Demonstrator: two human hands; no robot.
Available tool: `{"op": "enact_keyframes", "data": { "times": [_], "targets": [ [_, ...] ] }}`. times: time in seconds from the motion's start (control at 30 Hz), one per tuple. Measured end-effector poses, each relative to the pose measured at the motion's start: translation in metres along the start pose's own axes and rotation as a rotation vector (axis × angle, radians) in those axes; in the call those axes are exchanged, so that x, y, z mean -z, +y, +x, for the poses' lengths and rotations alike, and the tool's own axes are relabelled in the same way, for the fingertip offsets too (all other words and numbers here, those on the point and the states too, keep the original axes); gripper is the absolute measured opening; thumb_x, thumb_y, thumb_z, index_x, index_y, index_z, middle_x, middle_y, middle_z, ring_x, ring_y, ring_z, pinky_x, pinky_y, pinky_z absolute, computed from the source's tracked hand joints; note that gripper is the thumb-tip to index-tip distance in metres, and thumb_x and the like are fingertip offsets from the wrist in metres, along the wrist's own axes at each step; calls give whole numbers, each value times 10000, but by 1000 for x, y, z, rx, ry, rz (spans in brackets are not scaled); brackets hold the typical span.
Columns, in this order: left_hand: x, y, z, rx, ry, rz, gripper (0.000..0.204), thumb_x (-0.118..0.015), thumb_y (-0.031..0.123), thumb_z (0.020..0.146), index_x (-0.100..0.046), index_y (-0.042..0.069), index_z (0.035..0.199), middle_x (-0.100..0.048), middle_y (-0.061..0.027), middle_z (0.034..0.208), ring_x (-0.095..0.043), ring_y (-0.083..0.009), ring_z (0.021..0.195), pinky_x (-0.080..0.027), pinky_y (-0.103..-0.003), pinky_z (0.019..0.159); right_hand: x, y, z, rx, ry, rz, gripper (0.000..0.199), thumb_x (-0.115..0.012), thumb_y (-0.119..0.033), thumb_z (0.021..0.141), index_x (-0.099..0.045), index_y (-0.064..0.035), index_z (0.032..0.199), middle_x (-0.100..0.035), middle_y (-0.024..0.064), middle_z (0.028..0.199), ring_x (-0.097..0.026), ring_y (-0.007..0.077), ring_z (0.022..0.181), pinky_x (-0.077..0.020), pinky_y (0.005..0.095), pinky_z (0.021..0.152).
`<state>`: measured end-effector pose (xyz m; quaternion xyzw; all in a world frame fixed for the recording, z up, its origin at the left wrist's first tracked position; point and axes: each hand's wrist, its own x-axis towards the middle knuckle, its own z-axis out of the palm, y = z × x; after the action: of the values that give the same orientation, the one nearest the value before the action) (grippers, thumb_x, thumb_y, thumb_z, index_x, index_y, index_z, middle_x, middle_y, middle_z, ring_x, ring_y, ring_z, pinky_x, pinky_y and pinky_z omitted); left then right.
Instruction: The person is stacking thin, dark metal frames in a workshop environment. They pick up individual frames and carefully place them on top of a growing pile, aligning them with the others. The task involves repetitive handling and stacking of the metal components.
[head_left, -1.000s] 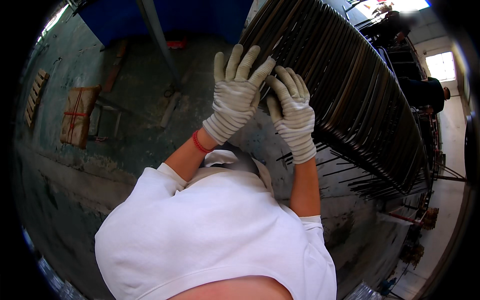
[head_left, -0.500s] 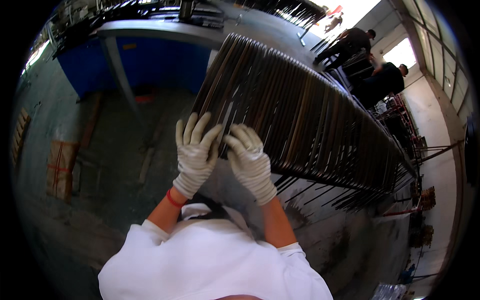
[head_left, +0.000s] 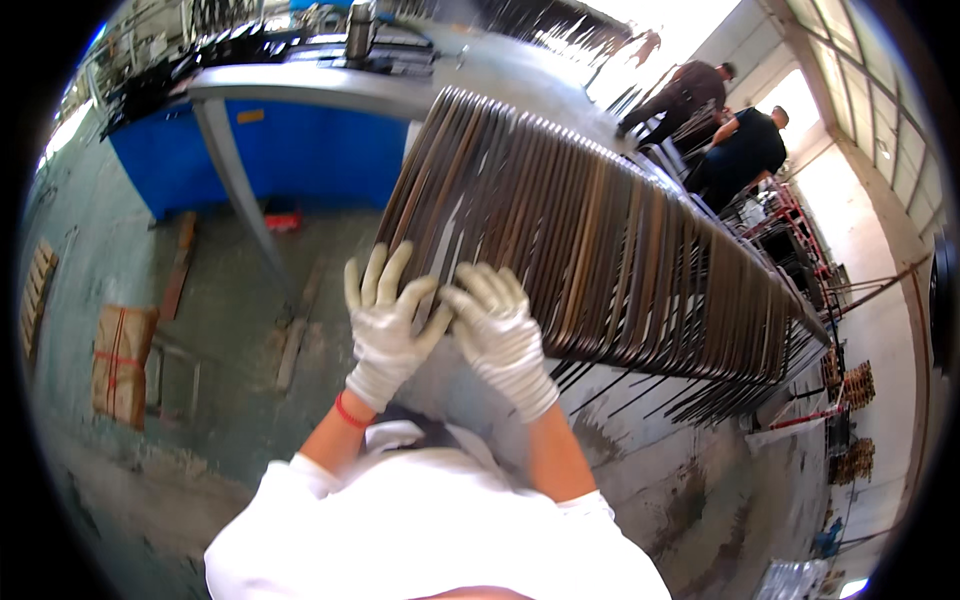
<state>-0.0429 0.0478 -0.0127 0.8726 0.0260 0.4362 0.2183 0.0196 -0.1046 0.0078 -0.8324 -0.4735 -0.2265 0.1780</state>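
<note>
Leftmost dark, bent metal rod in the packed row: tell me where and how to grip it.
Probably best to take the leftmost rod along its straight stretch, short of the far bend, coming from the left: that flank looks exposed, while neighbouring rods crowd its right. The white-gloved left hand is nearest.

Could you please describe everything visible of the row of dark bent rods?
The row of rods is long and closely packed: slim, brown-black, with rounded bends, metal by their look. It slants from mid-picture toward the right; thin straight lengths jut out below. The left hand and right hand are at its near end; touch is unclear.
</note>
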Motion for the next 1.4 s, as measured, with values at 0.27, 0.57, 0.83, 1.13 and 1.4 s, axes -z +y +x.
{"op": "enact_keyframes", "data": {
  "times": [0.27,0.57,0.83,1.13,1.4],
  "targets": [
    [-8,-4,-7,20,0,3,352,-719,204,705,-616,188,1042,-482,-116,1330,-391,-361,1267,-182,-580,1072,11,-5,-6,-56,13,18,481,-650,-88,745,-573,-164,1213,-530,68,1292,-488,256,1214,-338,433,1066],
    [-7,2,-7,67,-40,-46,291,-737,298,707,-667,222,978,-475,-125,1346,-367,-371,1296,-113,-583,1088,10,-2,-7,-102,74,116,353,-604,-47,807,-617,-130,1150,-576,72,1227,-527,278,1167,-365,421,1059],
    [-8,3,-5,79,-66,0,312,-717,226,701,-658,238,1007,-472,-122,1348,-359,-381,1298,-93,-616,1082,9,0,-11,-104,28,3,435,-632,-90,766,-584,-180,1188,-550,27,1256,-492,207,1213,-271,448,1113],
    [-26,2,-11,-45,-56,174,378,-681,192,716,-660,269,1086,-446,-122,1379,-355,-366,1298,-101,-665,1050,10,4,-23,-229,58,-115,468,-652,-117,746,-584,-194,1202,-536,39,1289,-481,229,1223,-216,493,1117],
    [-21,13,-3,32,-74,64,382,-716,305,712,-657,258,1086,-445,-126,1377,-338,-368,1306,-109,-665,1048,8,9,-28,-215,68,-114,487,-664,-129,741,-575,-192,1216,-514,48,1312,-477,236,1223,-237,491,1106]
  ]
}}
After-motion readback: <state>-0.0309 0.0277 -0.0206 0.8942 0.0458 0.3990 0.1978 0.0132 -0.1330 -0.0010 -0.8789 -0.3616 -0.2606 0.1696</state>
